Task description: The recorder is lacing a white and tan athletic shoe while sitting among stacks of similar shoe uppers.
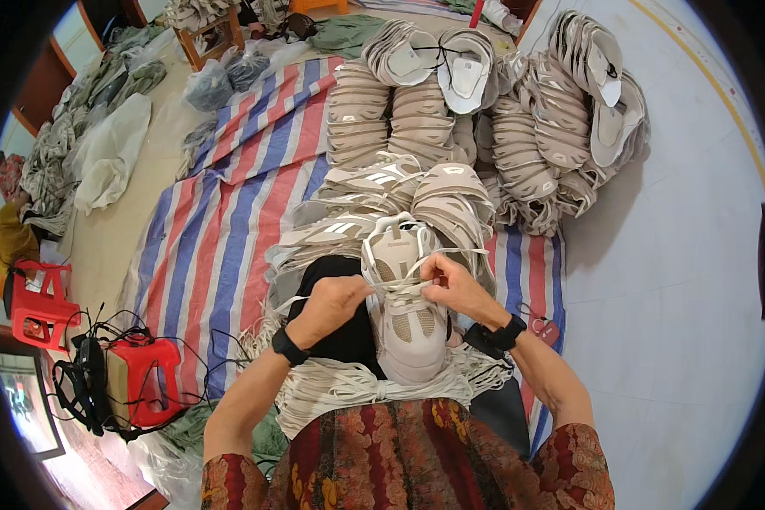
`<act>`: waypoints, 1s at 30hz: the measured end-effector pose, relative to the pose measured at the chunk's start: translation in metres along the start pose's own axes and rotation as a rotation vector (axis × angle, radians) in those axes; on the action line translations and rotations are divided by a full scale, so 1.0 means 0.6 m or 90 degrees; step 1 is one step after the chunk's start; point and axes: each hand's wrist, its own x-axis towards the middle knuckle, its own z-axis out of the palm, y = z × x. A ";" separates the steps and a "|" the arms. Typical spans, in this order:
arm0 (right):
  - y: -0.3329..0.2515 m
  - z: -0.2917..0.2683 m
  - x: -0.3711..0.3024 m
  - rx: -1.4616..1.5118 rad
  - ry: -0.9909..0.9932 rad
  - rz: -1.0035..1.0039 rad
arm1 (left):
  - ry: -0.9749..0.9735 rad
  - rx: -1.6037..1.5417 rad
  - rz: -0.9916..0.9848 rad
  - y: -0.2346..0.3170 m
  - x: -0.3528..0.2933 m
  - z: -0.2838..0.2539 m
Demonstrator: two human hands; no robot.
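A beige sneaker upper point(410, 336) lies over my lap, its toe toward me and its tongue pointing away. Off-white shoelace point(399, 289) runs across its eyelets in the middle. At the upper's left side my left hand point(331, 304) is closed, fingertips pinched on the lace. My right hand point(457, 287) pinches the lace by the right eyelet row, with fingers bent over the upper. Beneath the toe, a thick bundle of loose off-white laces point(331, 389) spreads across my lap. Just beyond the upper, more beige uppers point(348, 191) lie in overlapping rows.
Tall stacks of nested uppers point(361, 119) stand at the back, with more stacks point(535, 127) to the right. A striped tarpaulin point(221, 229) covers the floor. Red plastic stools point(149, 382) with black cables sit at left. Cloth heaps point(115, 153) lie farther off.
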 end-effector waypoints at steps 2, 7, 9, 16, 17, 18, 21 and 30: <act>0.007 -0.007 -0.004 -0.033 -0.012 -0.017 | -0.061 -0.119 -0.292 0.011 0.006 -0.032; 0.019 -0.008 -0.009 0.009 0.000 -0.028 | -0.100 -0.421 -0.637 0.007 -0.015 -0.078; 0.008 -0.009 -0.003 -0.047 0.065 -0.075 | -0.131 -0.440 -0.663 0.001 -0.015 -0.074; -0.028 -0.009 0.023 -0.489 0.146 -0.401 | -0.042 -0.039 -0.150 0.025 0.012 -0.021; -0.028 -0.008 0.025 -0.569 0.137 -0.413 | -0.078 -0.115 -0.220 0.022 0.012 -0.014; -0.026 -0.008 0.027 -0.569 0.136 -0.416 | -0.112 -0.190 -0.289 0.021 0.015 -0.009; -0.025 -0.015 0.030 -0.562 0.094 -0.493 | -0.108 -0.198 -0.307 0.022 0.022 -0.006; -0.016 -0.072 0.038 -0.130 -0.002 0.017 | -0.093 -0.202 -0.355 0.002 0.034 -0.020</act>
